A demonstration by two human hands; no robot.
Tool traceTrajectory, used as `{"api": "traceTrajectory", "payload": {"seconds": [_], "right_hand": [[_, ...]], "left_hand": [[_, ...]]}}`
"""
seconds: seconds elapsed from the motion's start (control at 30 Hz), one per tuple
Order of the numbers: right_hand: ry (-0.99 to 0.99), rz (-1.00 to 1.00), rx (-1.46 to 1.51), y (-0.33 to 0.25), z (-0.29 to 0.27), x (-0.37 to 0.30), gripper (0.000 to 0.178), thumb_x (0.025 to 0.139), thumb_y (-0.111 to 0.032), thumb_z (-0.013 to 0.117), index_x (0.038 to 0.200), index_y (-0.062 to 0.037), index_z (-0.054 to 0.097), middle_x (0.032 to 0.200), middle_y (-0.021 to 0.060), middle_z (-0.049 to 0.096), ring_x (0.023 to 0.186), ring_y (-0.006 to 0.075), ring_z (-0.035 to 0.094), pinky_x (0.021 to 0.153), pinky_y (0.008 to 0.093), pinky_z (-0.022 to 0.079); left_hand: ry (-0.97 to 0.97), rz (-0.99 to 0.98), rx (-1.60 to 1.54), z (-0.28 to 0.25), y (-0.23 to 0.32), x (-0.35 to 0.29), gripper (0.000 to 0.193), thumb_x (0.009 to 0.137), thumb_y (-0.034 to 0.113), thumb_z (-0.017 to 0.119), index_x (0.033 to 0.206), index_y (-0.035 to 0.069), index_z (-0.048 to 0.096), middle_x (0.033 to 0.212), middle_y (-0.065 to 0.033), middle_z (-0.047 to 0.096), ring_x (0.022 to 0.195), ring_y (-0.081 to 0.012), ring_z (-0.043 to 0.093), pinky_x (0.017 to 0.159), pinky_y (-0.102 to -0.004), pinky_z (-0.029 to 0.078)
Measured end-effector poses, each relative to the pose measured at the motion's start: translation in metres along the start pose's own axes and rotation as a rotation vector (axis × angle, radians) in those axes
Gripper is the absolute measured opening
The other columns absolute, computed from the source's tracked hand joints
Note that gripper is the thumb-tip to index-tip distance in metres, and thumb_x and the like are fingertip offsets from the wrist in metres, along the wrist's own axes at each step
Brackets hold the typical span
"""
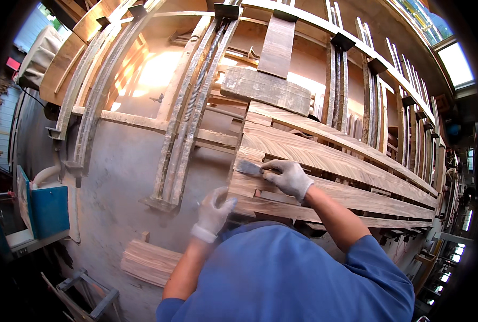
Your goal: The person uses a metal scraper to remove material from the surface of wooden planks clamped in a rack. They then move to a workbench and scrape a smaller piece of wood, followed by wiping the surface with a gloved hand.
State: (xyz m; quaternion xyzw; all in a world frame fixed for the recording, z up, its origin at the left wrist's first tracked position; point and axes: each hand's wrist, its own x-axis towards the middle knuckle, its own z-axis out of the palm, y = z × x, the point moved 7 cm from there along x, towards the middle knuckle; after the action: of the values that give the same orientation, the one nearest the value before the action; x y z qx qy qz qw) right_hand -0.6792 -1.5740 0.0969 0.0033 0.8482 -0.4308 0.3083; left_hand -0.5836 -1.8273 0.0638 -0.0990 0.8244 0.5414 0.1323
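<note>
My right hand (288, 178), in a white glove, is closed round the handle of a putty knife (247, 168). The knife's flat grey blade lies against the end of a wooden panel (298, 147) made of long grained boards with gaps between them. My left hand (213, 212), gloved too, hangs beside the panel's near left corner. Its fingers are curved and apart, with nothing visible between them. At the panel's far end, a worn wooden block (266, 90) lies across, touching a darker board (277, 45) behind it.
Long clamp bars with threaded screws (193, 107) stick out over the floor left of the panel. More clamps (335, 80) line the rack to the right. A stack of boards (150, 262) lies at lower left, near a metal stool (89, 295) and a blue box (50, 212).
</note>
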Motion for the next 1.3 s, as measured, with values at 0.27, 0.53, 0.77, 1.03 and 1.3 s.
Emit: {"api": "traceTrajectory", "payload": {"seconds": [0.27,0.53,0.77,1.03,1.3], "right_hand": [[0.146,-0.047,0.213,0.006,-0.022,0.003,0.041,0.100,-0.030,0.074,0.131,-0.0034,0.076,0.120,0.0159,0.081,0.109,0.0215,0.077,0.099,0.0351,0.060],[0.169,0.051,0.171,0.059,-0.078,-0.008,0.041,0.099,-0.025,0.075,0.132,-0.0024,0.077,0.114,0.0145,0.082,0.104,0.0152,0.076,0.097,0.0315,0.059],[0.163,0.001,0.099,0.051,-0.081,-0.007,0.040,0.097,-0.024,0.075,0.130,-0.0017,0.077,0.115,0.0154,0.082,0.104,0.0166,0.076,0.097,0.0312,0.059],[0.146,0.024,0.118,0.058,-0.080,-0.001,0.037,0.099,-0.019,0.076,0.129,0.0022,0.077,0.112,0.0098,0.082,0.101,0.0108,0.072,0.094,0.0282,0.059],[0.136,0.009,0.132,0.062,-0.080,0.004,0.037,0.098,-0.019,0.076,0.129,0.0008,0.078,0.111,0.0107,0.082,0.100,0.0119,0.074,0.093,0.0285,0.060]], "left_hand": [[-0.005,-0.052,-0.017,0.002,-0.003,0.002,0.044,0.093,0.025,0.082,0.129,0.001,0.072,0.125,-0.0206,0.076,0.117,-0.0310,0.073,0.102,-0.0420,0.056],[0.020,-0.059,-0.007,0.007,-0.010,0.003,0.043,0.095,0.023,0.081,0.130,0.000,0.071,0.125,-0.0211,0.076,0.114,-0.0302,0.074,0.100,-0.0412,0.057],[0.025,-0.025,0.055,0.006,-0.010,0.004,0.043,0.095,0.025,0.082,0.129,0.001,0.071,0.121,-0.0199,0.078,0.110,-0.0310,0.075,0.098,-0.0413,0.058],[0.036,-0.019,0.061,0.006,-0.009,0.003,0.042,0.095,0.026,0.082,0.128,0.002,0.071,0.119,-0.0196,0.078,0.108,-0.0306,0.075,0.097,-0.0418,0.058],[0.036,-0.032,0.063,0.005,-0.010,0.003,0.044,0.094,0.026,0.082,0.129,0.002,0.071,0.121,-0.0194,0.077,0.110,-0.0306,0.075,0.098,-0.0415,0.058]]}}
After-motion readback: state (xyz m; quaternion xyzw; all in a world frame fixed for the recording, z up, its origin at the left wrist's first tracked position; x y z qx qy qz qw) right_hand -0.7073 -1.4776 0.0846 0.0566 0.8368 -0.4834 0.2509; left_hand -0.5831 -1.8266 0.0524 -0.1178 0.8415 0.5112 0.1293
